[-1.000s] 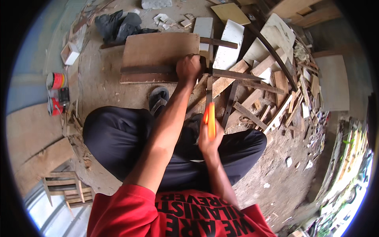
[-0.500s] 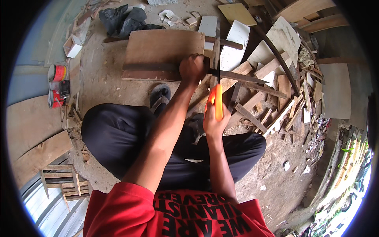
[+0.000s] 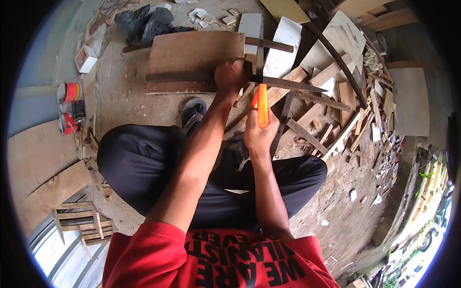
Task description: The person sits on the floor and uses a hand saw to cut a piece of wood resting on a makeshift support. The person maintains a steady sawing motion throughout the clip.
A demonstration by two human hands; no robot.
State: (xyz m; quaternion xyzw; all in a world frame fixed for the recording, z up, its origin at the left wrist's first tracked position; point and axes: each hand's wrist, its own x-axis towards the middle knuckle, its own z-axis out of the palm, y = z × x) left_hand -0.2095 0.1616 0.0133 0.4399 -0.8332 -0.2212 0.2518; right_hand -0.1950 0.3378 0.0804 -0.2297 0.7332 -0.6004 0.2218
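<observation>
Two cylindrical tins (image 3: 69, 106) with red and white labels are stood at the left edge of the bare, dusty earth floor (image 3: 129, 103), beside a small open white box (image 3: 86, 58). A dark crumpled bag (image 3: 144, 21) is seen at the top. A flat brown board (image 3: 194, 60) is laid ahead of the crossed legs, with a long dark wooden strip (image 3: 288, 85) across its lower edge. The strip is pinned by the left hand (image 3: 232, 75), fingers curled fully shut over it. An orange-handled tool (image 3: 261, 105) is gripped in the closed right hand (image 3: 259, 134), upright, just below the strip. Offcuts and white panels (image 3: 281, 48) are heaped to the right.
</observation>
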